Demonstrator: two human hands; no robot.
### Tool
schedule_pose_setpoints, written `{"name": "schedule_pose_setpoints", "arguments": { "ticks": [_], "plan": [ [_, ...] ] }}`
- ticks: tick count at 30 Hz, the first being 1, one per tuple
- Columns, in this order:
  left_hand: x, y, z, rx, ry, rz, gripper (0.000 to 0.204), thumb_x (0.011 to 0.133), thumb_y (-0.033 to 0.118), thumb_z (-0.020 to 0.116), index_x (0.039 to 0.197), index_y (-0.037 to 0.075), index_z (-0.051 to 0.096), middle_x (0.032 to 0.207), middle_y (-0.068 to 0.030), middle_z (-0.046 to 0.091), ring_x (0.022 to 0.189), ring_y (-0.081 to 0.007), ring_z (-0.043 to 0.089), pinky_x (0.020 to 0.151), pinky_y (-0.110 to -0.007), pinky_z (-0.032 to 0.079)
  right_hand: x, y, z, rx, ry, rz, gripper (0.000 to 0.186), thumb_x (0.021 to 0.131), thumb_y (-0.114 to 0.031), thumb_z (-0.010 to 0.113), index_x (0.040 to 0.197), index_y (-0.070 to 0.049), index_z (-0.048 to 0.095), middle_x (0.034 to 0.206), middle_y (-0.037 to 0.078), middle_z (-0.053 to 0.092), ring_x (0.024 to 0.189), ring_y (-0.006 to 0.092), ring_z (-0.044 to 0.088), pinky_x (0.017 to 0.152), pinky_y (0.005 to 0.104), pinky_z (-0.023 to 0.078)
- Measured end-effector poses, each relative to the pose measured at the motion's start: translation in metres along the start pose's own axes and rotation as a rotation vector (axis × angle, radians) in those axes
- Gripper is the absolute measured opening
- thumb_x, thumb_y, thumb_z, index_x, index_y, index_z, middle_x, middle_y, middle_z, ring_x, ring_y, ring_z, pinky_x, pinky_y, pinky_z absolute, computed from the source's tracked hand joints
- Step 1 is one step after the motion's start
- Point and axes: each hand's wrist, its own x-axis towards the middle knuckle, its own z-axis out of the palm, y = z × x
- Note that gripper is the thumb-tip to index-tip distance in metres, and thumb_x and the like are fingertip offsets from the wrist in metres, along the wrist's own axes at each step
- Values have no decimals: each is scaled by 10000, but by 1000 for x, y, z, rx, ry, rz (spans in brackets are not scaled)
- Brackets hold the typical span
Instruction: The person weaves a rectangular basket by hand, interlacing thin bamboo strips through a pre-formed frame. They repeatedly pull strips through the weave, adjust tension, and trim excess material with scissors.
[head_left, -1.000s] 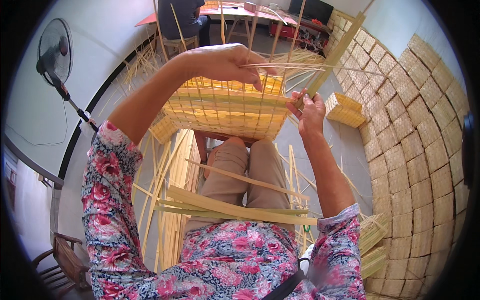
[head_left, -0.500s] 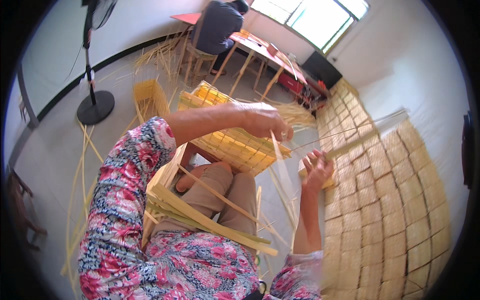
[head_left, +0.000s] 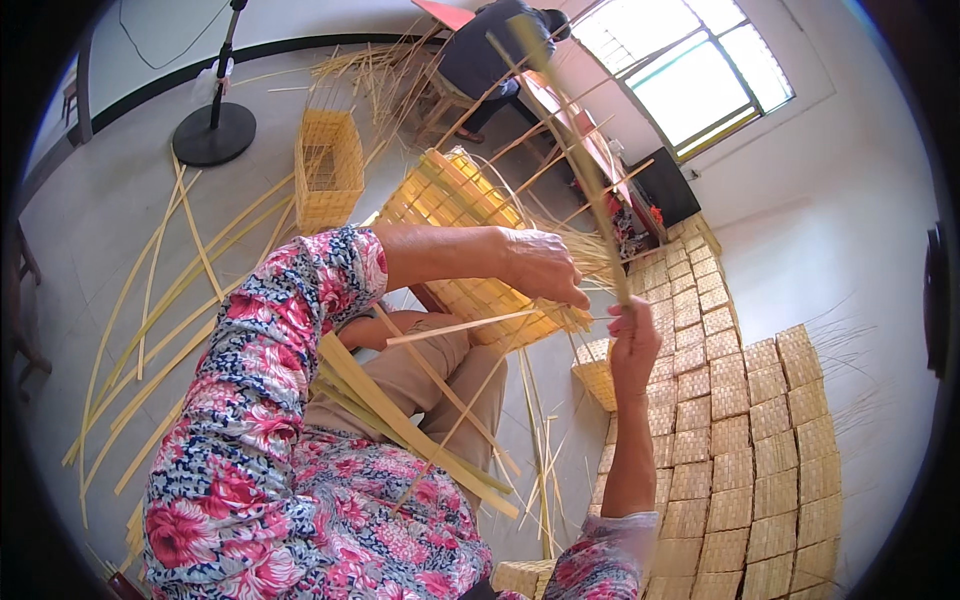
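A partly woven bamboo basket (head_left: 470,295) lies tilted on its side before my knees, with loose stake ends sticking out at its far right. Across its top reaches my left hand (head_left: 545,265), fingers closed at the basket's right-hand corner; what they pinch is hidden. To the right, my right hand (head_left: 634,345) is closed around the lower end of a long bamboo strip (head_left: 598,205), which rises up and away, blurred near its tip. Several flat bamboo strips (head_left: 420,435) rest across my lap.
A finished-looking woven basket (head_left: 330,170) stands on the floor at the far left, near a black fan base (head_left: 214,134). Loose strips (head_left: 150,330) litter the floor at left. Rows of stacked woven baskets (head_left: 720,420) line the right wall. Another person (head_left: 490,50) sits at a table beyond.
The long strip in my right hand has swung from pointing right to pointing upward. My left hand has moved slightly down to the basket's corner. The view has shifted.
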Motion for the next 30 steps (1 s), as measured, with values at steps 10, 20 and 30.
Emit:
{"name": "schedule_pose_setpoints", "arguments": {
  "ticks": [10, 20, 30],
  "plan": [
    [0, -16, 1, -39, 50, 17, 418, 855, 110, 655, 1252, 223, 594, 914, -81, 707, 839, -313, 714, 658, -448, 540, 17, -65, -32, 316, 304, -127, 171, 1057, -102, 465, 1072, -21, 615, 949, 77, 651, 712, 114, 596, 627, 256, 520],
    [-8, -3, 3, -1, 10, 11, 449, 889, 144, 601, 1319, 264, 551, 880, -91, 677, 835, -338, 704, 676, -461, 538, 16, 26, 19, -534, -254, 38, 251, 865, 21, 499, 1062, -98, 596, 789, 127, 676, 727, 396, 666, 634, 492, 502],
    [-7, -18, -19, -164, 428, -72, 594, 842, 296, 762, 1378, 174, 536, 1096, -107, 697, 970, -304, 690, 802, -407, 557, 16, 53, 28, -472, -307, -8, 160, 904, -28, 498, 1017, -80, 599, 803, 194, 643, 790, 463, 622, 655, 534, 463]
  ]
}}
